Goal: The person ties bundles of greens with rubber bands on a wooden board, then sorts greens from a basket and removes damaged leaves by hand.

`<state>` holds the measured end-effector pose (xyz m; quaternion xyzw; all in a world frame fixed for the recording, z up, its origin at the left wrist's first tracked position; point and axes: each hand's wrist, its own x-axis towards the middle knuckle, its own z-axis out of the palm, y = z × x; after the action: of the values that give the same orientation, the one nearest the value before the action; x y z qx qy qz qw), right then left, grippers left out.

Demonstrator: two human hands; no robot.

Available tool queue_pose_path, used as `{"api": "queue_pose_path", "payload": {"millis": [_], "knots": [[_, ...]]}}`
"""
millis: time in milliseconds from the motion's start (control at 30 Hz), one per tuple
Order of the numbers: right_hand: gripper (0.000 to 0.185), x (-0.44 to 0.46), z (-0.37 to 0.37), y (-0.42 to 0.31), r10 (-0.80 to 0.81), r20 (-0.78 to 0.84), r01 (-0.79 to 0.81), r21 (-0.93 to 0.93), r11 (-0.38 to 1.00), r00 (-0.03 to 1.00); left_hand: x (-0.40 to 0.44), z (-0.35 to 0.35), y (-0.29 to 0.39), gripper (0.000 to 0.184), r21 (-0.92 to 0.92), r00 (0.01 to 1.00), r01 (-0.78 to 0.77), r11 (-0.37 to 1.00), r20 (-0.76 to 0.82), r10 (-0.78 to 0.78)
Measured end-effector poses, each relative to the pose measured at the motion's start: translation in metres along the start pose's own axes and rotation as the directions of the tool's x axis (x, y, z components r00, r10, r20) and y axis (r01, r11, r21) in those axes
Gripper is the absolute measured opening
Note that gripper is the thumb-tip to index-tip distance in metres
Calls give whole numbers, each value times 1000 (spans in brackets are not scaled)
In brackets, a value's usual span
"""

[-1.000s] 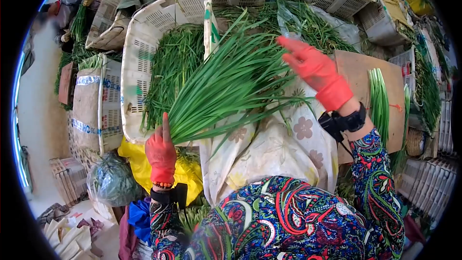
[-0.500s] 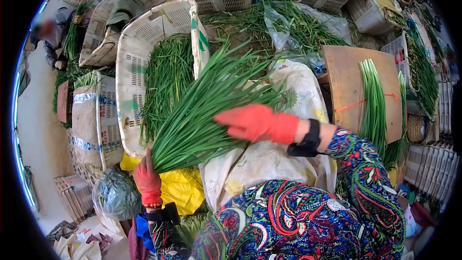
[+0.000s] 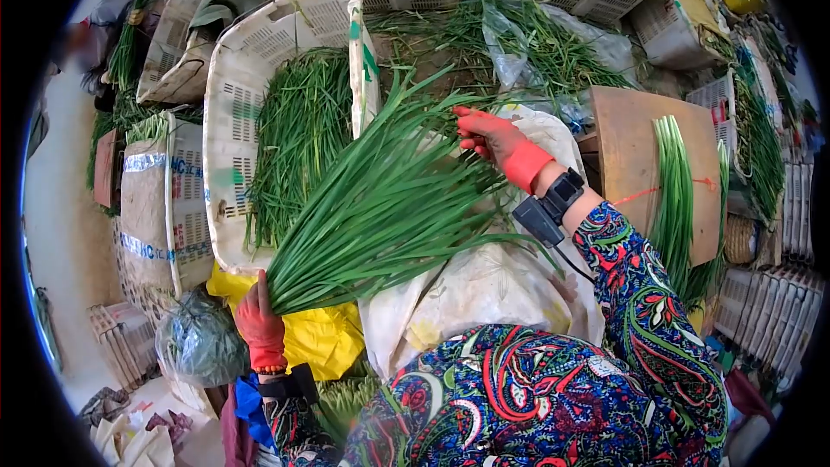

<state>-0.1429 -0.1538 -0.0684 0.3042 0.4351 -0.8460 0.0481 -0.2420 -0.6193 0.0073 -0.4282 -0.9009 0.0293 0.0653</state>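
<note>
A fanned bunch of garlic chives (image 3: 372,199) lies across my lap, its long leaves spreading toward the upper right. At the stem end, my left hand (image 3: 259,320) in a red glove is closed around the bunch. My right hand (image 3: 497,143), gloved in red too, is at the leaf tips on the far side. Its fingers are curled and appear to pinch a few thin leaf ends. A pale patterned apron (image 3: 484,294) covers my lap beneath the leaves.
A white crate (image 3: 226,138) with loose chives stands front left. At right, a brown board (image 3: 618,151) carries a bundle of chives (image 3: 673,199) over a red tie. Loose leaves and clear plastic (image 3: 510,47) cover the floor ahead. Another person (image 3: 99,35) is at far left.
My right hand has moved up and away from the middle of the bunch to the leaf tips, its fingers now curled. The leaves have spread wider. My left hand keeps its hold.
</note>
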Motion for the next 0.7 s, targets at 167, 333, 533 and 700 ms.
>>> {"api": "queue_pose_path", "payload": {"millis": [167,333,533,700], "knots": [[21,25,-15,17,204,7,-172,570,804,979,2,1,-1,54,9,1000,-12,1000,7,12],[24,17,-41,-39,-161,-415,226,113,968,896,4,-2,1,52,6,999,8,1000,45,-8],[43,0,19,-34,33,69,-40,97,994,997,5,0,0,52,12,999,6,1000,38,-6],[32,19,58,5,133,236,-203,301,932,962,4,-4,1,52,-3,1000,-3,1000,20,3]]}}
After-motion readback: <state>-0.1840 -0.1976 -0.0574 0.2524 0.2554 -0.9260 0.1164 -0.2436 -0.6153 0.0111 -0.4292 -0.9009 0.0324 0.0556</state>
